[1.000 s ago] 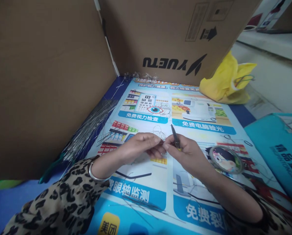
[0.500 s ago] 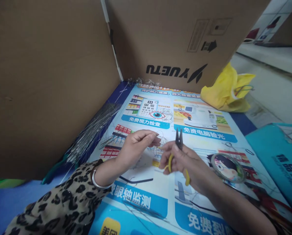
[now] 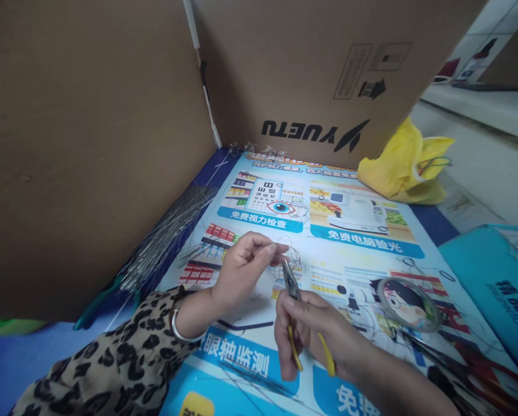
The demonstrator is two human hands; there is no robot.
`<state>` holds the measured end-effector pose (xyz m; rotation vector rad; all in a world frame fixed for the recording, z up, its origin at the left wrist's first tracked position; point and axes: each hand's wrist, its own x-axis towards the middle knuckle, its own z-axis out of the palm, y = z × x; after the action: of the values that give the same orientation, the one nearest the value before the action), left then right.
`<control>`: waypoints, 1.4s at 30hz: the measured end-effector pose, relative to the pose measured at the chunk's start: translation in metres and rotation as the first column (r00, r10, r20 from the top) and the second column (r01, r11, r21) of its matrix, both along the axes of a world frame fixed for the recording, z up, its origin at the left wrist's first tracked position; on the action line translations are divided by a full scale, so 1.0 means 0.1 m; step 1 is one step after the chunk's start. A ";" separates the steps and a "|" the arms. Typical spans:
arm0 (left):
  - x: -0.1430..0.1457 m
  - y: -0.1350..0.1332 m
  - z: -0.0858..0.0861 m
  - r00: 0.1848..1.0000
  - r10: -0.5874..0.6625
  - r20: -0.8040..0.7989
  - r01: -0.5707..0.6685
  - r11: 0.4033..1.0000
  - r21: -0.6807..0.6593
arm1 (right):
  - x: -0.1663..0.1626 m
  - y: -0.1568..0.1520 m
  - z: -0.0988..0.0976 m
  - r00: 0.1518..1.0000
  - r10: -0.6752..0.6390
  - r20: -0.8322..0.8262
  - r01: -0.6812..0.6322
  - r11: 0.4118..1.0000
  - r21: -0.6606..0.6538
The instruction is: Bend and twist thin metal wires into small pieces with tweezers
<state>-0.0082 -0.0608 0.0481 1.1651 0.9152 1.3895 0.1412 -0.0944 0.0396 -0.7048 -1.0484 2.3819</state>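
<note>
Pinched between thumb and forefinger of the left hand (image 3: 241, 268): a thin wire loop (image 3: 290, 257), kept just above the poster mat (image 3: 363, 242). Remaining fingers of that hand curled loosely underneath.

Wrapped tight in the right hand (image 3: 311, 329): small pliers (image 3: 292, 289) with yellow handles, held with the dark nose toward 12 o'clock and up against the wire loop. Cannot tell whether the nose truly bites the wire or only touches it.

Wire loop placed between both hands: at 3 o'clock of the left fingertips, at 12 o'clock of the right fist. Hands near each other, not touching.

On the left wrist, a silver bangle (image 3: 181, 332) above a leopard-print sleeve (image 3: 111, 364).

At 10 o'clock of the left hand, a bundle of straight wires (image 3: 163, 237) along the cardboard wall (image 3: 89, 144). At 12 o'clock, a printed cardboard box (image 3: 328, 69). At 2 o'clock, a yellow bag (image 3: 406, 164). At 3 o'clock of the right hand, a round tape roll (image 3: 409, 294) with a cartoon face, flat on the mat; farther out, a teal bag (image 3: 497, 277).
</note>
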 end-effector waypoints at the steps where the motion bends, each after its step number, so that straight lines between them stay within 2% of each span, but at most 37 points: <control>1: 0.00 0.00 0.00 1.000 0.002 -0.005 -0.002 1.000 0.012 | 0.00 0.01 0.00 1.000 -0.001 -0.013 0.001 1.000 -0.006; 10: 0.02 -0.02 -0.03 0.999 0.008 -0.033 -0.006 0.998 0.062 | 0.00 0.03 -0.02 0.993 0.019 -0.119 -0.026 0.998 -0.060; 20: 0.02 -0.04 -0.03 0.999 -0.017 -0.048 0.021 0.996 0.082 | 0.01 0.03 -0.02 0.998 -0.002 -0.067 -0.001 0.999 -0.049; 23: -0.01 -0.03 -0.01 0.991 -0.017 -0.133 0.028 0.996 0.085 | 0.01 0.03 -0.02 0.999 -0.012 -0.052 0.009 0.999 -0.051; 28: -0.08 0.00 0.03 0.947 -0.020 -0.322 0.058 0.993 0.107 | 0.06 0.09 -0.03 0.998 -0.019 0.066 0.016 0.999 0.050; 33: -0.08 0.02 0.01 0.943 -0.018 -0.332 0.060 0.991 0.117 | 0.10 0.14 -0.08 0.974 -0.055 0.219 0.012 0.981 0.194; 42: -0.03 -0.01 0.00 0.935 0.062 -0.348 0.000 0.984 0.176 | 0.07 0.13 -0.05 0.972 -0.082 0.219 0.026 0.969 0.246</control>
<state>-0.0110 -0.0616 0.0482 1.5746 1.0823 1.3276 0.1482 -0.0809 0.0347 -0.9178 -1.3681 2.1137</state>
